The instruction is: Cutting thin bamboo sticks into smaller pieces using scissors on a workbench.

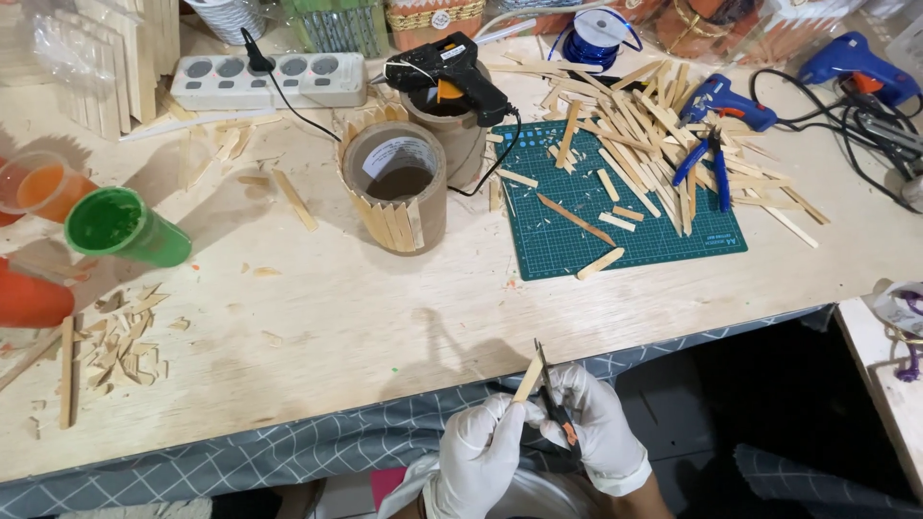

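Left hand (478, 452): gloved, fingers pinching a short wooden craft stick (528, 379).
Right hand (598, 428): gloved, closed around a small cutter (555, 404) whose blade meets the stick.
Setting: wooden table (385, 317) edge.

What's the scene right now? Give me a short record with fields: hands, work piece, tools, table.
left hand: gloved, holds a wooden stick by its lower end
right hand: gloved, grips small cutters against the stick
cardboard tube: upright, sticks glued along part of its outside
black glue gun: resting on a second tube behind
cutting mat: green, strewn with sticks
blue pliers: on the mat
table: wood offcuts at its left
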